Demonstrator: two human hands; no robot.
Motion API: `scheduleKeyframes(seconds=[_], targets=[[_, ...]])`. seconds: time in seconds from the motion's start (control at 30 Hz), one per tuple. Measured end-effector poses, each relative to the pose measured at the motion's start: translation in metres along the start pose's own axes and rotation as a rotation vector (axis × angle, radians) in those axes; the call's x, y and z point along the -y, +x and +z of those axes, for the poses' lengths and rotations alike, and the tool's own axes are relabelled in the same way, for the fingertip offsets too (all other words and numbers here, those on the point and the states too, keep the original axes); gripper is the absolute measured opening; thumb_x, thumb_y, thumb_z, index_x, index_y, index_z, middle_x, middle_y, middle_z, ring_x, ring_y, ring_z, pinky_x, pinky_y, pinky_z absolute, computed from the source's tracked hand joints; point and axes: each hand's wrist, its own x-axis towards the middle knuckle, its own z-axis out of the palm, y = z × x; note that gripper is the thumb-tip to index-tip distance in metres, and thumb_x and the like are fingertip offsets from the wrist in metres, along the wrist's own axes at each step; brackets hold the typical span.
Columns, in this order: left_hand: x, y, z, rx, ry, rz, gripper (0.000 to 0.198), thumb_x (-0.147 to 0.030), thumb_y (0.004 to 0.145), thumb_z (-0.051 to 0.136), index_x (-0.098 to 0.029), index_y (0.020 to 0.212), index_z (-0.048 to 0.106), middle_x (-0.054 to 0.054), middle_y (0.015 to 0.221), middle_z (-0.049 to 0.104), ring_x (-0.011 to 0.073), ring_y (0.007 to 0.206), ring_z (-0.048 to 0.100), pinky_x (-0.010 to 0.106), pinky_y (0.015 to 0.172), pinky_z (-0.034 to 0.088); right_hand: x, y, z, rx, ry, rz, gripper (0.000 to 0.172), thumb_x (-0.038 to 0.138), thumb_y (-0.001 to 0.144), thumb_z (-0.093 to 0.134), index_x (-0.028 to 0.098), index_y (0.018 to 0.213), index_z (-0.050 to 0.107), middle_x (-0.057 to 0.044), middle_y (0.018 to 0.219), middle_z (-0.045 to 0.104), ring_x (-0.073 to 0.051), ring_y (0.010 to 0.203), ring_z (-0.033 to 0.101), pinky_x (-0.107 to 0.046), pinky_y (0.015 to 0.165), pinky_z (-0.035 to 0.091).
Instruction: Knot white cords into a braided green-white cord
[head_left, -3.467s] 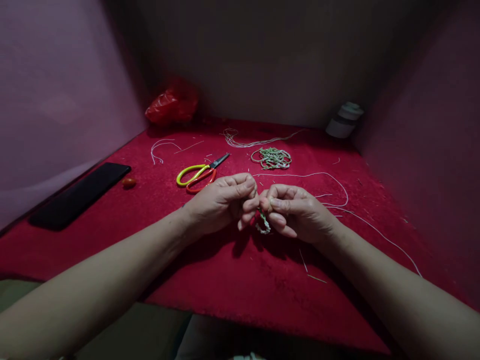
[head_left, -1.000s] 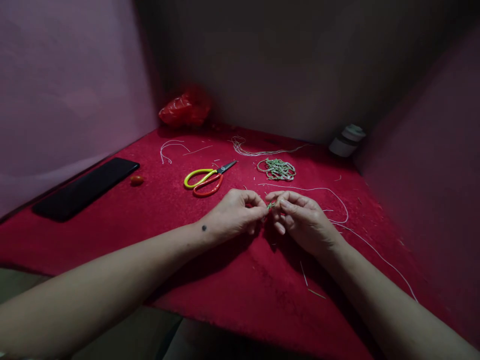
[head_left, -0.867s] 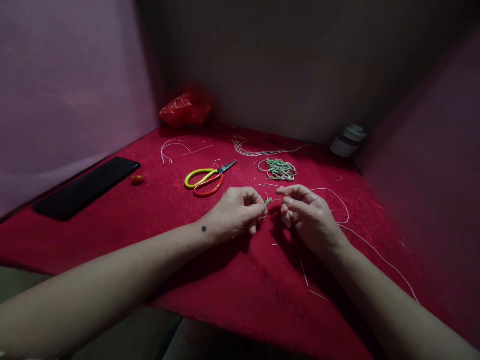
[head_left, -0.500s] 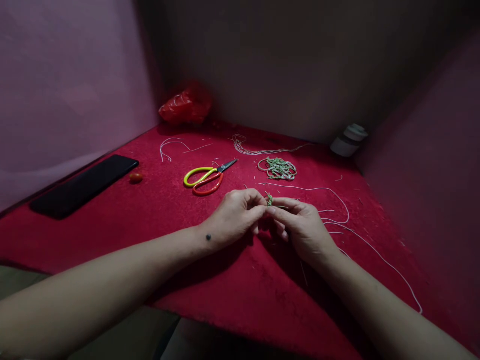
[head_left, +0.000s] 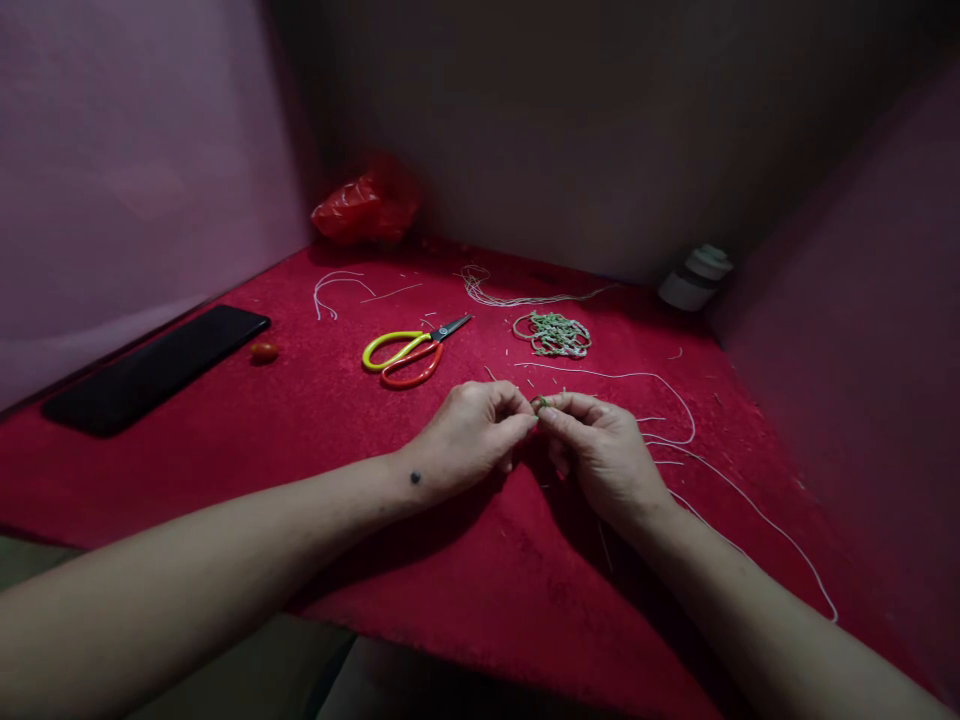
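My left hand (head_left: 480, 428) and my right hand (head_left: 600, 445) meet above the red cloth, fingertips pinched together. Between them is a small knotted green cord (head_left: 541, 402), mostly covered by the fingers. Both hands are closed on it. Beyond my hands lies a heap of braided green and white cord (head_left: 559, 335). A pair of scissors (head_left: 416, 352) with one yellow and one red handle rests to the left of that heap. Thin white thread (head_left: 739, 485) curves across the cloth beside my right wrist.
A black phone (head_left: 157, 370) and a small orange-red oval object (head_left: 264, 352) lie at left. A red plastic bag (head_left: 366, 208) stands at the back, a white container (head_left: 696, 278) at the back right. Loose threads (head_left: 517, 298) and clippings are scattered about. Pinkish walls (head_left: 142, 170) enclose the table.
The knotted green cord shows less between my fingertips, which have shifted slightly around it. The whole view has moved a little; the things on the table stay where they were.
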Motion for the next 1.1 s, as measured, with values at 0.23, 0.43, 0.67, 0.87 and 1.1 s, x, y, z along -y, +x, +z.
scheduleKeyframes(seconds=[0.23, 0.43, 0.67, 0.87, 1.1], targets=[[-0.01, 0.0, -0.001, -0.001, -0.169, -0.123, 0.014, -0.025, 0.08, 0.049, -0.014, 0.073, 0.054, -0.005, 0.042, 0.05, 0.0036, 0.03, 0.04, 0.013, 0.033, 0.03, -0.006, 0.005, -0.002, 0.086, 0.243, 0.028, 0.019, 0.023, 0.065, 0.071, 0.012, 0.079, 0.066, 0.001, 0.06, 0.057, -0.005, 0.042, 0.044, -0.018, 0.037, 0.036], [-0.011, 0.0, -0.002, 0.043, -0.194, -0.152, 0.017, -0.028, 0.082, 0.048, -0.014, 0.074, 0.054, -0.004, 0.044, 0.052, 0.0048, 0.029, 0.043, 0.013, 0.03, 0.03, -0.008, 0.007, -0.004, 0.078, 0.235, 0.036, 0.015, 0.024, 0.066, 0.071, 0.013, 0.075, 0.067, 0.0, 0.062, 0.059, -0.005, 0.043, 0.045, -0.017, 0.037, 0.036], [-0.017, 0.001, -0.008, -0.086, -0.241, -0.125, 0.013, -0.017, 0.076, 0.055, -0.015, 0.089, 0.051, -0.006, 0.05, 0.053, 0.0037, 0.035, 0.045, 0.012, 0.034, 0.033, -0.007, 0.009, -0.004, 0.076, 0.319, 0.096, 0.021, 0.023, 0.064, 0.072, 0.012, 0.08, 0.067, -0.001, 0.063, 0.06, -0.005, 0.045, 0.046, -0.017, 0.037, 0.038], [-0.015, 0.005, -0.014, 0.046, -0.237, -0.201, 0.021, -0.014, 0.075, 0.055, -0.016, 0.096, 0.051, -0.004, 0.052, 0.055, 0.0049, 0.034, 0.043, 0.015, 0.034, 0.031, -0.005, 0.009, -0.006, 0.159, 0.313, 0.132, 0.017, 0.022, 0.067, 0.069, 0.012, 0.079, 0.065, 0.0, 0.06, 0.057, -0.006, 0.046, 0.047, -0.015, 0.034, 0.036], [-0.022, 0.003, -0.017, 0.07, -0.192, -0.207, 0.003, -0.016, 0.079, 0.049, -0.016, 0.081, 0.052, -0.005, 0.045, 0.05, 0.0038, 0.031, 0.038, 0.014, 0.032, 0.026, 0.0, 0.009, -0.009, 0.205, 0.272, 0.173, 0.018, 0.024, 0.066, 0.069, 0.013, 0.078, 0.061, 0.002, 0.054, 0.053, -0.005, 0.04, 0.044, -0.013, 0.028, 0.03]])
